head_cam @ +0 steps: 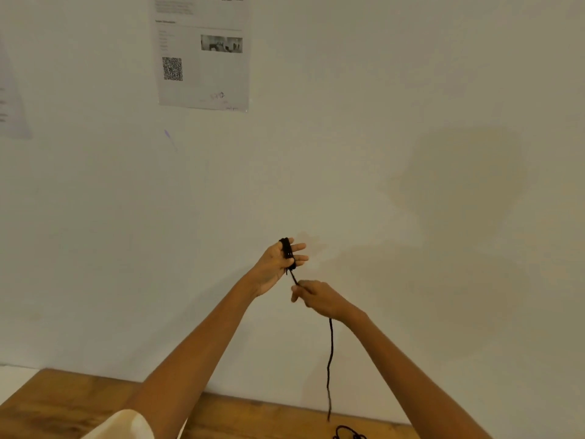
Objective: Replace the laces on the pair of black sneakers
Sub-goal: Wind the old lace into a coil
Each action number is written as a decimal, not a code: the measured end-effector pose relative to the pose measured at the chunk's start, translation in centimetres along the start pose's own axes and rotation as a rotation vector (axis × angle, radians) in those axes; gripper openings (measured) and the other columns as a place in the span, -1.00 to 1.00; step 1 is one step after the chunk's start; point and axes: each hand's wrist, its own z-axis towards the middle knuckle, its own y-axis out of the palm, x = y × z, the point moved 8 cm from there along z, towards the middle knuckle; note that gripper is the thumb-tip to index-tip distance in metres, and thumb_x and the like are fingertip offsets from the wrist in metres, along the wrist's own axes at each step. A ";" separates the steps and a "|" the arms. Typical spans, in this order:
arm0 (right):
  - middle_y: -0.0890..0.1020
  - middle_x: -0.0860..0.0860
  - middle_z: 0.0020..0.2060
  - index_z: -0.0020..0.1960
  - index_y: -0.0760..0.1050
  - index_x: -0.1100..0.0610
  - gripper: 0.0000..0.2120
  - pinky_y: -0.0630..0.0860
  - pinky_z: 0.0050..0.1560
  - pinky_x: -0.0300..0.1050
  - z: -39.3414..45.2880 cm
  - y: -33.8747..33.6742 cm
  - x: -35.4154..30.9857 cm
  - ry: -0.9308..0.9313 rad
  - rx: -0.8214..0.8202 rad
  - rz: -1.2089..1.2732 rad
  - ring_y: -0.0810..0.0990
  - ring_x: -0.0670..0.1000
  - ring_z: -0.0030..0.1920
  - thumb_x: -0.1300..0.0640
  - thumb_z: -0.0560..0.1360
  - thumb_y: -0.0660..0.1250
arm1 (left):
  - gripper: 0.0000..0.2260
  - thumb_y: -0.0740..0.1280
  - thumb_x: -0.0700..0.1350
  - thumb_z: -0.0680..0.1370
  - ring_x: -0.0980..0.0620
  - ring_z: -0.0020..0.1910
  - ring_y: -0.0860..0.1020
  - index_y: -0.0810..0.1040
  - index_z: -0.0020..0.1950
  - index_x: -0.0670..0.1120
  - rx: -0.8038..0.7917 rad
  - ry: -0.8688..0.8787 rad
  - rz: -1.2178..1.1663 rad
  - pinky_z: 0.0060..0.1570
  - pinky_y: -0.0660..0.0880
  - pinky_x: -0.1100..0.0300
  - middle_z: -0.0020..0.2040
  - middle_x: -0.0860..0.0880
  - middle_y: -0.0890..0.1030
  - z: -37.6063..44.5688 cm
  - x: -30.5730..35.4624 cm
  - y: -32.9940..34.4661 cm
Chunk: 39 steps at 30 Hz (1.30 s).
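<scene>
Black lace point(330, 350), one continuous cord as far as can be seen, runs between two raised hands in front of a plain pale wall. The left hand point(278, 264) is held upright with its fingers spread, and several turns of the lace are wound around them in a small dark bundle. The right hand point(319, 299), just below and beside it, pinches the lace between thumb and fingers; from there the loose end hangs straight down to a wooden table point(63, 403), where more of it lies in a small heap at the bottom edge. One printed sheet point(202, 52) with a square code hangs on the wall, and part of a second sheet shows at the far left. No sneakers are in view. The likely trouble: if the spread fingers relax, the wound turns could slide off and tangle, and the trailing end may snag on the heap below.
</scene>
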 end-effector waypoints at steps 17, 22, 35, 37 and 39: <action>0.53 0.02 -0.23 -0.05 0.53 0.26 -0.77 0.35 -0.12 -0.10 2.6 -6.3 1.4 0.046 0.267 0.152 0.51 0.10 -0.15 0.21 0.61 0.13 | -0.63 0.07 -0.15 0.56 -0.12 -0.08 0.62 0.46 0.28 -0.26 -0.340 -0.096 -0.319 -0.04 0.56 0.08 0.14 -0.20 0.61 -2.3 2.5 3.9; 0.49 -0.08 -0.24 0.03 0.57 0.16 -0.64 0.39 -0.02 -0.11 0.8 -1.1 0.5 0.038 0.047 0.069 0.48 -0.01 -0.15 0.01 0.66 0.05 | -0.65 0.05 -0.14 0.63 -0.14 0.17 0.56 0.40 0.32 -0.27 -0.075 -0.088 -0.477 0.20 0.49 0.05 0.32 -0.25 0.48 -0.4 0.3 1.2; 0.48 -0.07 -0.35 -0.14 0.53 0.18 -0.71 0.31 -0.28 -0.28 1.2 -11.1 -1.3 -0.075 0.375 0.155 0.42 -0.13 -0.33 -0.02 0.59 0.24 | -0.36 -0.01 0.24 0.54 -0.15 -0.06 0.61 0.51 0.24 -0.26 -0.272 -0.231 -0.257 0.06 0.53 0.03 0.11 -0.21 0.61 -2.6 -0.9 3.4; 0.46 -0.04 -0.36 -0.18 0.48 0.15 -0.74 0.29 -0.30 -0.26 1.6 -9.3 0.3 -0.019 0.353 0.157 0.40 -0.10 -0.33 0.04 0.61 0.19 | -0.35 0.01 0.25 0.54 -0.19 -0.02 0.62 0.55 0.23 -0.26 -0.252 -0.203 -0.380 0.03 0.55 0.03 0.15 -0.22 0.60 -2.4 0.0 3.3; 0.51 0.02 -0.27 -0.12 0.51 0.18 -0.73 0.31 -0.26 -0.20 1.9 -6.5 1.9 0.029 0.268 0.123 0.43 -0.03 -0.28 0.05 0.59 0.14 | -0.35 0.04 0.25 0.54 -0.21 0.14 0.58 0.49 0.30 -0.26 -0.212 -0.161 -0.501 0.12 0.53 0.02 0.26 -0.23 0.53 -1.9 0.6 2.9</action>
